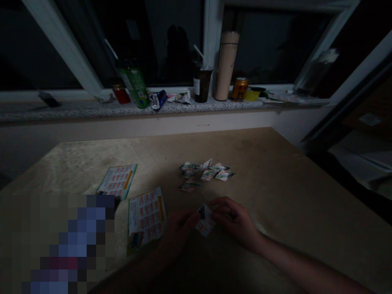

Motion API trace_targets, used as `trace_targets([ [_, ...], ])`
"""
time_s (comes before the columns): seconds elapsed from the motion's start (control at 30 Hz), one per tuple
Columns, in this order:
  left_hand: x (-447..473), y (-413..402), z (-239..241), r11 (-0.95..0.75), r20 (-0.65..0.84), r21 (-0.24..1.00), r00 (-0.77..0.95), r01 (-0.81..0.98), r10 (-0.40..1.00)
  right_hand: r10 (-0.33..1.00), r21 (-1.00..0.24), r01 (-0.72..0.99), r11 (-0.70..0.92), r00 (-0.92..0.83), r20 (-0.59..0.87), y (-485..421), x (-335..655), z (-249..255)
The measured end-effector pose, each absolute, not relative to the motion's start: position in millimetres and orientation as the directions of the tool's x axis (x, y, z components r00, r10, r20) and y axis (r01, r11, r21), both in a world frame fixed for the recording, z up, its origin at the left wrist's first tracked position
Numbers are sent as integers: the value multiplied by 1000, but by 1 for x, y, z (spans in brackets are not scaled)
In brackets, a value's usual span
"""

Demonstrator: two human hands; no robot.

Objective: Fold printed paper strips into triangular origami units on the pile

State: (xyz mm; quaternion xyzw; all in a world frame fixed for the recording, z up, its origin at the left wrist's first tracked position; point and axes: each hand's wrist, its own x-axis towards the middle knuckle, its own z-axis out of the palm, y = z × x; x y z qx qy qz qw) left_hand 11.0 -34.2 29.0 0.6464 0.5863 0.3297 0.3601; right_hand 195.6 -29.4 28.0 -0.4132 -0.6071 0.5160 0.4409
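A small diamond-shaped piece of folded printed paper (pixel 204 225) is held low over the table between both hands. My left hand (pixel 179 230) pinches its left edge, the thumb lying on top. My right hand (pixel 235 222) is closed at its right edge with curled fingers. Beyond the hands lies a loose group of similar folded paper pieces (pixel 208 174), with one folded paper piece (pixel 190 186) a little nearer. Left of my left hand is a flat printed sheet (pixel 147 216) with rows of red print, and behind it another printed sheet (pixel 118 180).
Along the granite windowsill (pixel 174 107) stand a green bottle (pixel 136 85), a dark drink cup (pixel 202 83) with a straw, a tall beige flask (pixel 226 65) and a gold can (pixel 239 89). The tan table (pixel 260 163) is dimly lit. Pixelation covers the lower left.
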Motion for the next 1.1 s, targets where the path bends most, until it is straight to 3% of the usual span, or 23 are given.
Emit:
trace_targets([
  [0.3, 10, -34, 27, -23, -49, 932, 191, 361, 980, 969, -1000, -17, 25, -246, 29, -27, 193, 30],
  [0.53, 11, -33, 26, 0, -93, 901, 193, 434, 977, 973, -998, -24, 57, -222, 61, -29, 194, 30],
  [1.1, 11, -37, 27, -124, 30, 844, 186, 522, 982, 978, -997, 4, 72, -199, 70, -27, 194, 29],
])
